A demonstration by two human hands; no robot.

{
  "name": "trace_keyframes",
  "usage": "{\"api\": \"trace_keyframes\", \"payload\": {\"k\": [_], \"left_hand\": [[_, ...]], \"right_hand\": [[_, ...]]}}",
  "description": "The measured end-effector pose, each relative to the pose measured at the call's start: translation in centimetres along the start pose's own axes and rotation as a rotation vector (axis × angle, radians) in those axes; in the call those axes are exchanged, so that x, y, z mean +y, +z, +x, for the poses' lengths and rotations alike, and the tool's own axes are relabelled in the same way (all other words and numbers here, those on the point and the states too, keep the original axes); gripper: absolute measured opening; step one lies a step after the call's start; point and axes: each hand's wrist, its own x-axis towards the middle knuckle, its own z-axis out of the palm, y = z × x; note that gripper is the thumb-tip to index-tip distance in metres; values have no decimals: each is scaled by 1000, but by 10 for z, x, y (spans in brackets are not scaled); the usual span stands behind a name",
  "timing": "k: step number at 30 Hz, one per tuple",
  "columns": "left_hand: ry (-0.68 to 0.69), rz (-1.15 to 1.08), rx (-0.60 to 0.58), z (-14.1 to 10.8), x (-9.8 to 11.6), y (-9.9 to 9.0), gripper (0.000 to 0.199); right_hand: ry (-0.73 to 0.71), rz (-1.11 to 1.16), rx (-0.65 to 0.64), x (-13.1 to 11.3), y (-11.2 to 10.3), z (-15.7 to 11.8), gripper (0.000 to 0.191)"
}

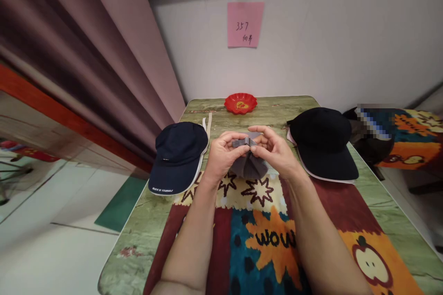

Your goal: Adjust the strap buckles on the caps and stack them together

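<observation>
The left hand (221, 153) and right hand (277, 150) pinch a grey cloth (249, 167), fingers nearly closed, roughly midway between the bench's (138, 239) side edges. It looks light and soft, best held at its gathered band (242, 142). "BELIEVE IN YOURSELF" marks the navy cap (180, 154), "WOW" the mat (242, 253), "357" the pink note (245, 25).

Matt cloth caps (182, 147) (325, 140) — beside glossy, plastic-looking red dish (241, 103); pink paper note (245, 25) — smooth.

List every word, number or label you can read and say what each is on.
"357": pink sticky note; the characters below are unclear.
"BELIEVE IN YOURSELF": brim of the navy cap.
"WOW": printed mat.
Lettering on the right-hand background mat: too blurred.
</observation>
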Motion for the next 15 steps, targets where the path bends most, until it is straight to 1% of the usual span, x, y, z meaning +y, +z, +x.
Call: {"api": "trace_keyframes", "payload": {"k": [1, 3, 6, 9, 12, 14, 15], "left_hand": [[5, 8, 3, 0, -1, -1, 30], [29, 31, 6, 0, 0, -1, 28], [48, 60, -8, -1, 3, 0, 21], [-5, 37, -30, -2, 5, 2, 21], [-45, -2, -17, -2, 5, 5, 30], [-66, -29, -12, -2, 5, 6, 45], [-78, -43, -12, -2, 5, 7, 52]], "right_hand": [[-15, -9, -23, 0, -1, 0, 56], [-34, -30, -36, 2, -1, 0, 57], [-39, -49, 11, 4, 1, 0, 56], [-49, -51, 45, 5, 4, 1, 55], [-70, -89, 81, 6, 5, 1, 60], [-71, -125, 102, 7, 5, 1, 62], [-68, -143, 104, 8, 5, 1, 60]]}}
